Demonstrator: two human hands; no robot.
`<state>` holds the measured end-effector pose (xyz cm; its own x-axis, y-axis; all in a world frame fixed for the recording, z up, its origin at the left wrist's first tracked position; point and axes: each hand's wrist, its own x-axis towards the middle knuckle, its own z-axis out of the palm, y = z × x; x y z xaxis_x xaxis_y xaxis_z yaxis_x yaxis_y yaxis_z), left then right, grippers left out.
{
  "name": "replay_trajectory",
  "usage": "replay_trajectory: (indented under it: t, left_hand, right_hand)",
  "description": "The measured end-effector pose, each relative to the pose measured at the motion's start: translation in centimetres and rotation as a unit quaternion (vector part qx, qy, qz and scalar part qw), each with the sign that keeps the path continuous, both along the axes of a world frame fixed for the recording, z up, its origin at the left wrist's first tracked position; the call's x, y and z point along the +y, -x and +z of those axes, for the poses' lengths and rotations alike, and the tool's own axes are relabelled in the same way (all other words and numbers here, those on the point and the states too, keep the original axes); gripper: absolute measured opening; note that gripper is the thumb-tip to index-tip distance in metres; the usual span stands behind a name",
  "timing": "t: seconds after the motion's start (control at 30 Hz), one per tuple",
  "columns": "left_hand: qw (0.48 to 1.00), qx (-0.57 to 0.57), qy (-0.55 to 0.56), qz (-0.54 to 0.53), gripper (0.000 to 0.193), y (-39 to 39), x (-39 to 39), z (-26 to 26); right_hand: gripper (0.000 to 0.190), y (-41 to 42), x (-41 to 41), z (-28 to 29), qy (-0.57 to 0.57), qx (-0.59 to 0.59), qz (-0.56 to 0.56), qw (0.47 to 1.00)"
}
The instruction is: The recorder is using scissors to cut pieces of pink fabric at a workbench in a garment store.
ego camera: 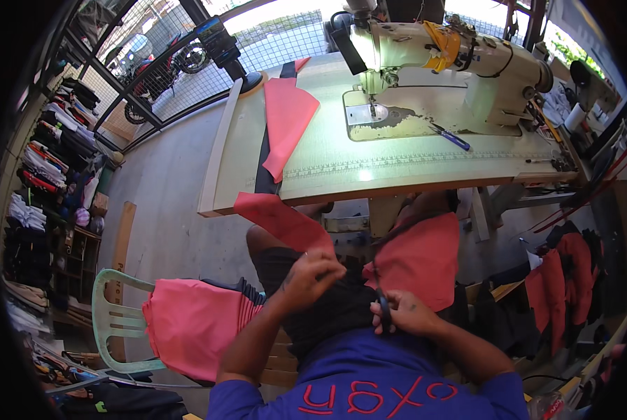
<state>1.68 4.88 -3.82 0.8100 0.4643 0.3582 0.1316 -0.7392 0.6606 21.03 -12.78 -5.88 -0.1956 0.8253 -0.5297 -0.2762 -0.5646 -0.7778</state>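
My left hand [312, 275] is raised over my lap at the lower end of a coral-red fabric strip [287, 218], and its fingers look closed on that end. The strip hangs from the table's front edge. My right hand [400, 312] grips the dark handles of a pair of scissors [381, 307], their blades pointing away from me. Another coral fabric piece [423, 262] lies over my right thigh, beyond the right hand. On the table's left side, a coral fabric panel [287, 126] rests on dark fabric.
An industrial sewing machine [423, 47] stands on the table [397, 178], with blue thread snips [452, 138] near its bed. A green plastic chair [103, 325] at left holds stacked coral and dark fabric [193, 320]. More red and dark fabric [570, 283] hangs at right.
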Motion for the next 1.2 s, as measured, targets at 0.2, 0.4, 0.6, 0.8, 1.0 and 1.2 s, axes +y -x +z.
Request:
replay_trajectory:
  t: [0.2, 0.4, 0.6, 0.8, 1.0, 1.2]
  left_hand:
    - [0.985, -0.103, -0.13, -0.048, 0.022, 1.6, -8.2, 2.5]
    - [0.972, -0.156, -0.128, -0.12, 0.029, 0.5, -10.6, 3.0]
    - [0.973, -0.16, -0.126, -0.111, 0.025, 1.9, -11.1, 3.4]
    - [0.978, -0.166, -0.122, -0.032, 0.027, 4.6, -11.8, 2.3]
    - [0.981, -0.101, -0.165, -0.015, 0.026, 5.3, -12.9, 1.8]
    - [0.999, -0.028, -0.035, 0.0, 0.02, 4.9, -14.0, 0.7]
  right_hand:
    - [0.036, 1.5, -2.0, 2.6, -0.03, 0.029, -0.102, 0.994]
    - [0.04, 3.6, -0.6, 2.0, -0.024, 0.023, -0.138, 0.99]
    - [0.031, 4.4, 4.5, -2.2, 0.017, 0.099, -0.185, 0.977]
    - [0.024, 4.5, 6.1, -1.9, -0.09, 0.013, -0.285, 0.954]
    - [0.03, 4.6, 7.3, 3.2, -0.265, -0.368, -0.189, 0.871]
    - [0.03, 12.8, 8.7, 10.9, -0.41, -0.165, 0.142, 0.886]
